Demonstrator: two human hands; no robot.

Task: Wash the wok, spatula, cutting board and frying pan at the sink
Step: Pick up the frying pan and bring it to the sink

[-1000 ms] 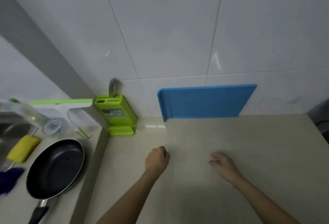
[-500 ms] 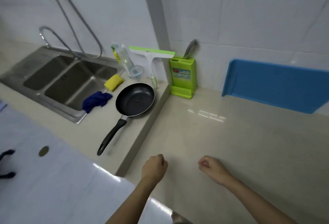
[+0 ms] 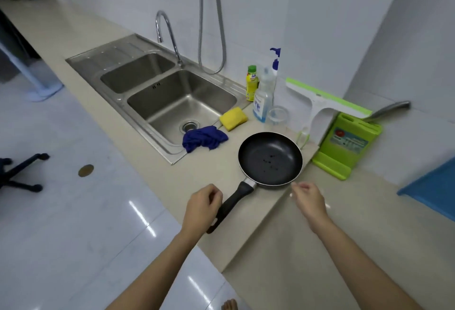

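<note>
both hands (image 3: 204, 205) (image 3: 309, 198) flank the frying pan (image 3: 270, 158) handle.

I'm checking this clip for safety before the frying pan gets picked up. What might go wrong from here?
1. The frying pan sits at the step edge of the counter, with its handle end past the front edge near the left hand; a bump might tip it off.
2. The glass stands just behind the pan; lifting it carelessly may knock the glass over.
3. The blue cloth drapes over the sink rim and may slide in.
</note>
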